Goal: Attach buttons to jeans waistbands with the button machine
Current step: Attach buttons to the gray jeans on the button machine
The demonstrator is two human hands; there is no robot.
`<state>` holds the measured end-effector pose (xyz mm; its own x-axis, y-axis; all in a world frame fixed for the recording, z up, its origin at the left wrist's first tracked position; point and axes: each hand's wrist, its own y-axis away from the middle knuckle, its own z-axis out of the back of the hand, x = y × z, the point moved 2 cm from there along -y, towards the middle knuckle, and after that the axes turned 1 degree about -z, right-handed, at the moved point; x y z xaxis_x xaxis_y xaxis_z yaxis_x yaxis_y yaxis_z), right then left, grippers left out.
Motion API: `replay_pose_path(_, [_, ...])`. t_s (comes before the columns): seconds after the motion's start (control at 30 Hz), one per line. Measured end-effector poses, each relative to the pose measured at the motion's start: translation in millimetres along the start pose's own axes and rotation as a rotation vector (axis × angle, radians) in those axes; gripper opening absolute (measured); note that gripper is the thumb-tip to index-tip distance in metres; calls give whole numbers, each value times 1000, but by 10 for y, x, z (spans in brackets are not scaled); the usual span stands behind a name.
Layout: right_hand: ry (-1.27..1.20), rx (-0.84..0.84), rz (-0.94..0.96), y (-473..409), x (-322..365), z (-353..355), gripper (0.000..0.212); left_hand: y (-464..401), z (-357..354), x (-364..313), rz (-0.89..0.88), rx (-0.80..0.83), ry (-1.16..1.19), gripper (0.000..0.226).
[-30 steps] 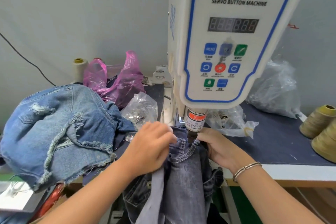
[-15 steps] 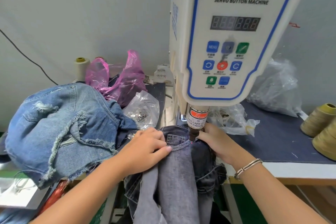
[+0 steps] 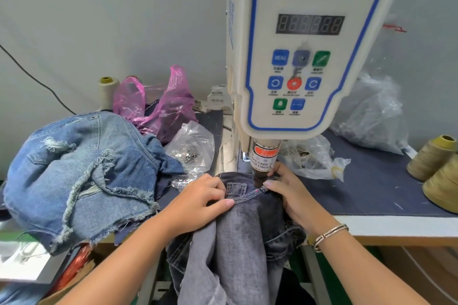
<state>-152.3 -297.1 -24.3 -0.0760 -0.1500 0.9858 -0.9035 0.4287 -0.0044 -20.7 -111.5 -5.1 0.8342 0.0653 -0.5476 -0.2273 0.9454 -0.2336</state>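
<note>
**Grey denim under the press head — positioning step**

Head view. Dark grey jeans (image 3: 238, 225) draped over table edge (image 3: 396, 225) at lower centre of frame, waistband (image 3: 244, 187) fed up to just beneath plunger (image 3: 264, 156) of button machine (image 3: 309, 57). Left hand (image 3: 198, 203) curled on waistband left of plunger, thumb pinching fabric fold. Right hand (image 3: 290, 188) gripping waistband end at right, fingertips touching or very close to plunger base; exact contact not resolvable. No button visible on band; die beneath hidden by cloth and fingers.

Judged step: aligning waistband end over die, before the press. Next move calls for flat, taut band, mark centred under plunger, right fingertips drawn clear — finger warning label on plunger.

Surroundings: pile of light blue frayed denim (image 3: 81, 176) at left; clear bag of metal buttons (image 3: 193, 148) just beside it; pink plastic bag (image 3: 161, 106) behind; clear bags (image 3: 371, 111) at right; thread cones (image 3: 436, 158) at right edge. Blue pile near left hand, could crowd the fabric feed.
</note>
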Motion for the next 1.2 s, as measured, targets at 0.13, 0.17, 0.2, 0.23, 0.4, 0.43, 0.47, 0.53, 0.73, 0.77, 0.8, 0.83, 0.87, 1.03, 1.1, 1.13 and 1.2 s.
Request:
replay_pose_path(0.13, [-20, -11, 59, -26, -10, -20, 21, -4, 13, 24, 31, -1, 86, 43])
replay_pose_path(0.17, [-24, -16, 71, -27, -20, -16, 20, -6, 14, 24, 35, -6, 100, 43])
replay_pose_path(0.2, [-27, -21, 81, -23, -27, -15, 19, -9, 12, 23, 39, -9, 109, 42])
replay_pose_path(0.23, [-28, -24, 88, -21, -34, -14, 19, -6, 9, 21, 42, -14, 116, 42])
replay_pose_path(0.4, [-16, -55, 104, -26, -89, 2, 22, 27, -20, 5, 35, -71, 151, 41])
replay_pose_path(0.43, [-15, -63, 107, -27, -88, -1, 23, 35, -23, 4, 24, -82, 145, 43])
replay_pose_path(0.47, [-13, -67, 110, -23, -84, -6, 24, 40, -28, 4, 13, -90, 137, 45])
replay_pose_path(0.53, [-9, -72, 116, -17, -75, -19, 25, 45, -32, 9, -1, -100, 125, 46])
replay_pose_path(0.73, [-11, -70, 148, 12, -69, -7, 27, 38, -36, -10, -38, -91, 123, 47])
replay_pose_path(0.77, [-22, -66, 151, 14, -67, -10, 25, 40, -35, -6, -38, -88, 128, 47])
replay_pose_path(0.8, [-33, -65, 152, 15, -64, -13, 22, 42, -36, -2, -34, -86, 133, 46])
replay_pose_path(0.83, [-39, -67, 152, 17, -59, -14, 19, 41, -37, 1, -28, -84, 139, 46])
replay_pose_path(0.87, [-39, -71, 151, 16, -55, -16, 18, 38, -36, 2, -23, -83, 143, 46])
replay_pose_path(1.03, [-19, -84, 142, 10, -55, -10, 25, 35, -31, -3, -26, -79, 139, 45])
replay_pose_path(1.1, [-25, -82, 132, 18, -42, -15, 24, 39, -31, -5, -32, -78, 135, 44])
replay_pose_path(1.13, [-28, -79, 127, 20, -37, -19, 22, 40, -30, -6, -32, -76, 137, 44])
replay_pose_path(1.2, [-21, -80, 121, 25, -32, -26, 24, 43, -30, -9, -33, -77, 142, 43])
